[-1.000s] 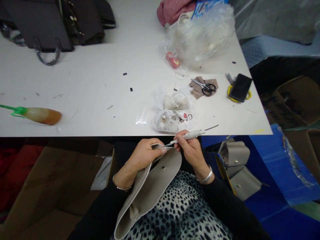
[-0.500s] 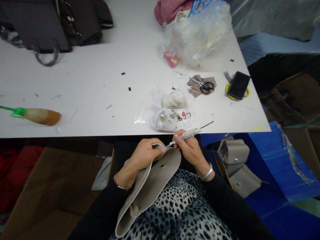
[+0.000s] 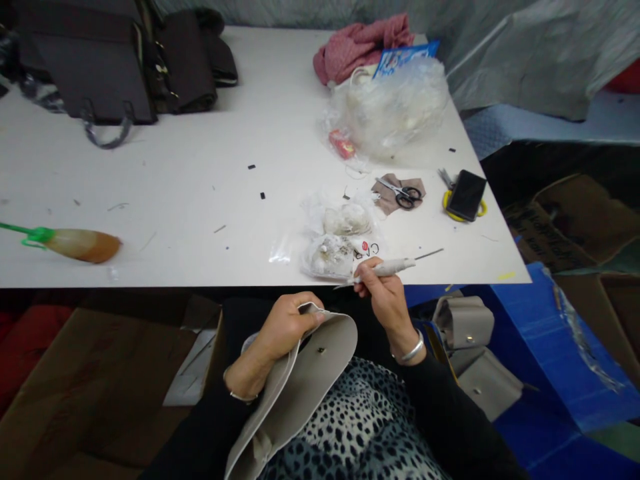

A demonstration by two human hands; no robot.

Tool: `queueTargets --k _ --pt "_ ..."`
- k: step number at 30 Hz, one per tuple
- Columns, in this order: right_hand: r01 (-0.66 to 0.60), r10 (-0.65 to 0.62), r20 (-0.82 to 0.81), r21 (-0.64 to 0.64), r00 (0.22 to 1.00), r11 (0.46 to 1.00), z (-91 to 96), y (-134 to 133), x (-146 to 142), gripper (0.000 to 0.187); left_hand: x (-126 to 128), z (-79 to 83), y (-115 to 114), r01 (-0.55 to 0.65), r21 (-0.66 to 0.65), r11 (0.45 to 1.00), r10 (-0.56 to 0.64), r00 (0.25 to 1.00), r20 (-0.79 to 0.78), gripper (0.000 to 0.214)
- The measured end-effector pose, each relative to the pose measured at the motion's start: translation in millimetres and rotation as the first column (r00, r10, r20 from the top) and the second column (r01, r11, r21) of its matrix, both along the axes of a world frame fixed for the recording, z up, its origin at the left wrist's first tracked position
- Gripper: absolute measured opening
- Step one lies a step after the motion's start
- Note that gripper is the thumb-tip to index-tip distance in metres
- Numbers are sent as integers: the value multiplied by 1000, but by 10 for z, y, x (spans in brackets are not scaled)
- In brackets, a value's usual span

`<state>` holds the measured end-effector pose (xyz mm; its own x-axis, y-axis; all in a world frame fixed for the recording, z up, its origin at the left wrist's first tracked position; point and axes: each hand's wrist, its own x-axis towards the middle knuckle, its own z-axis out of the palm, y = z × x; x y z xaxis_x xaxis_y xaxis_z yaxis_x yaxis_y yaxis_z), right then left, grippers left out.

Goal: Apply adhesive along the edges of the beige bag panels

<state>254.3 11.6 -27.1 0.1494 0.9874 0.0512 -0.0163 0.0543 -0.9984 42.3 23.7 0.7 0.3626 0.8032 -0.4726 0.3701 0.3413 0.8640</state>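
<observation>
In my lap lies a light grey-beige bag (image 3: pixel 320 373) with an open flap and a small metal fitting on its inner face. My left hand (image 3: pixel 293 327) pinches the upper edge of the bag between thumb and fingers. My right hand (image 3: pixel 384 297), wearing a silver bangle, is closed around an awl (image 3: pixel 395 267) with a white-wrapped handle. The awl's thin tip points left, just above the bag and apart from it; a thin metal rod sticks out at the handle's other end. Beyond it, on the white table (image 3: pixel 190 200), is a plastic bag of small white pieces (image 3: pixel 333 250).
Black-handled scissors (image 3: pixel 407 197) lie on a brown scrap. Yellow-handled scissors (image 3: pixel 453 213) rest under a black phone (image 3: pixel 467 193). A bottle with green nozzle (image 3: pixel 80 245) lies at left, dark handbags (image 3: pixel 95 73) behind. Grey bags (image 3: pixel 465 323) sit in a blue box (image 3: pixel 525 347) at right.
My right hand has drawn the awl up and right, off the bag's edge. My left hand keeps its hold on the bag. The view has tilted up slightly.
</observation>
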Motion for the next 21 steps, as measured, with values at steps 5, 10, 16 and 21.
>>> queueTargets --k 5,10,16,21 --pt "239 -266 182 159 947 958 -74 47 -29 25 -127 8 44 -52 55 997 54 998 -36 22" --pt "202 -254 244 218 936 955 -98 59 -59 21 -181 22 86 4 58 998 1 996 -84 21" --pt "177 -223 249 194 942 965 -163 105 -35 22 -184 12 88 -50 -24 998 48 996 -79 23" --pt "139 -189 278 192 942 971 -205 113 -32 22 -224 10 120 -116 -140 983 117 993 5 28"
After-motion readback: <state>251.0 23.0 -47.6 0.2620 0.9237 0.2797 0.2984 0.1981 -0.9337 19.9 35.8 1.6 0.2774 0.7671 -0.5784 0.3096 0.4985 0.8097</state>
